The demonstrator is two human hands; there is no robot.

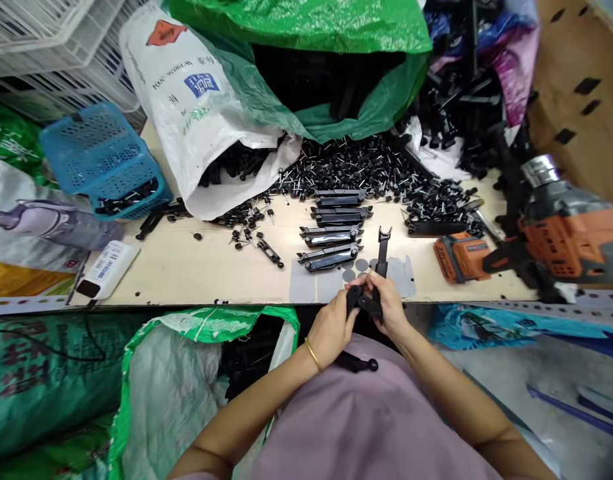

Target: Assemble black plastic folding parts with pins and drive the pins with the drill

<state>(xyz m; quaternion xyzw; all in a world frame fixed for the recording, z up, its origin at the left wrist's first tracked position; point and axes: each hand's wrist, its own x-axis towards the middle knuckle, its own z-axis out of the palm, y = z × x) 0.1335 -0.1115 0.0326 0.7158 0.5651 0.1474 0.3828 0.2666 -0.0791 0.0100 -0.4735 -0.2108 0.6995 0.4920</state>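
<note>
Both hands meet at the table's front edge, close to my body. My left hand [330,328], with a gold bangle at the wrist, is closed around a black plastic piece with a rounded end [353,300]. In my right hand [392,308] is a black plastic arm [383,257], its forked tip pointing away from me. The two black parts touch or join between the hands; fingers hide the exact contact. Below them, a black rod with a ball end [356,362] lies against my lap. Just beyond the hands, several folded black bracket assemblies [331,257] lie in a row.
Loose black-headed pins [346,167] are heaped behind the brackets. An orange power drill [571,227] stands at the right. White [186,113] and green [306,27] sacks lie at the back. A blue basket [103,160] and a bottle [61,220] are left.
</note>
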